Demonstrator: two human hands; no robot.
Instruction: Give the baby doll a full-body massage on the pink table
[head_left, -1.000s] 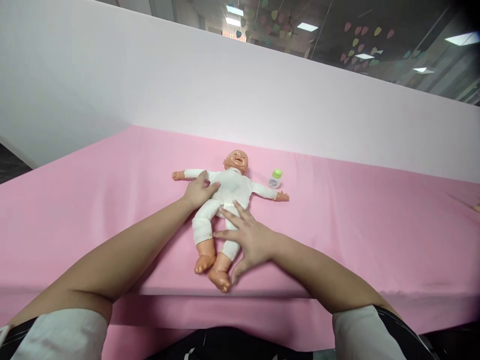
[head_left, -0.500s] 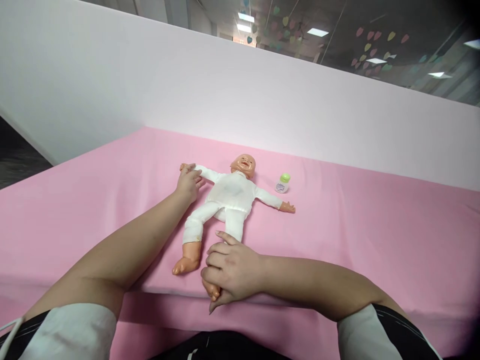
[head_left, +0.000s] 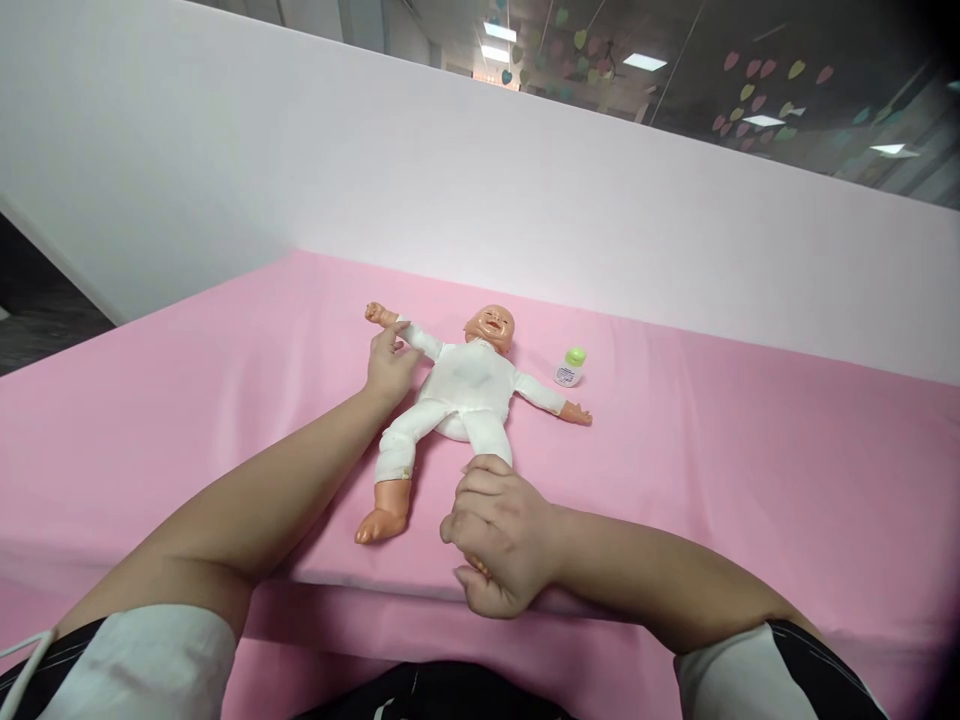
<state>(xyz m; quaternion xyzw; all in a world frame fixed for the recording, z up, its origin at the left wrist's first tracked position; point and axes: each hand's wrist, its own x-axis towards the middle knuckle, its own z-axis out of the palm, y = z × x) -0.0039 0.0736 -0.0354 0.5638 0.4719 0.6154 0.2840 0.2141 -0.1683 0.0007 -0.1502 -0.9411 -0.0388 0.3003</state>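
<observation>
A baby doll (head_left: pixel 469 378) in a white cloth suit lies on its back on the pink-covered surface, head away from me. My left hand (head_left: pixel 393 368) is at the doll's arm on the left, fingertips and thumb around the white sleeve just short of the doll's hand. My right hand (head_left: pixel 501 535) is wrapped around the lower part of the doll's right-side leg and hides most of its foot. The other leg's bare foot (head_left: pixel 382 512) lies free, turned to the left. The doll's other arm stretches out to the right.
A small bottle with a green cap (head_left: pixel 571 368) stands right of the doll's head. The pink cover (head_left: pixel 712 470) drops over the near edge in front of me. Behind it rises a white panel (head_left: pixel 525 200), with dark glass bearing heart stickers above.
My right hand has closed more tightly and moved right with the doll's leg. My left hand has slid from the doll's wrist to the sleeve, and that arm points farther up.
</observation>
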